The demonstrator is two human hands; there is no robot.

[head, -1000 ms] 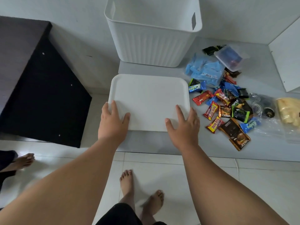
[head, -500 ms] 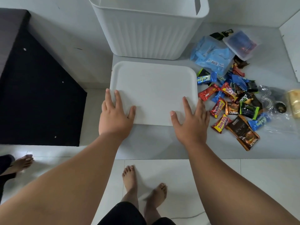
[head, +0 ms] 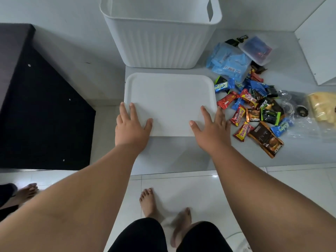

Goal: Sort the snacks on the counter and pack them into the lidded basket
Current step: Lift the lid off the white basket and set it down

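Observation:
A white ribbed basket stands open at the back of the grey counter. Its flat white lid lies in front of it. My left hand rests flat on the lid's near left corner, fingers straight. My right hand rests flat on the near right corner. A heap of wrapped snacks lies to the right of the lid: red bars, blue packets, brown sachets. A light blue bag and a clear lidded tub lie behind them.
A clear bag with yellow snacks lies at the far right. A white panel stands at the back right. A dark cabinet fills the left. My bare feet stand on white tiles; another person's foot shows at left.
Both hands stay flat on the lid's near corners; it seems to have slid slightly nearer the snack pile. The view has shifted.

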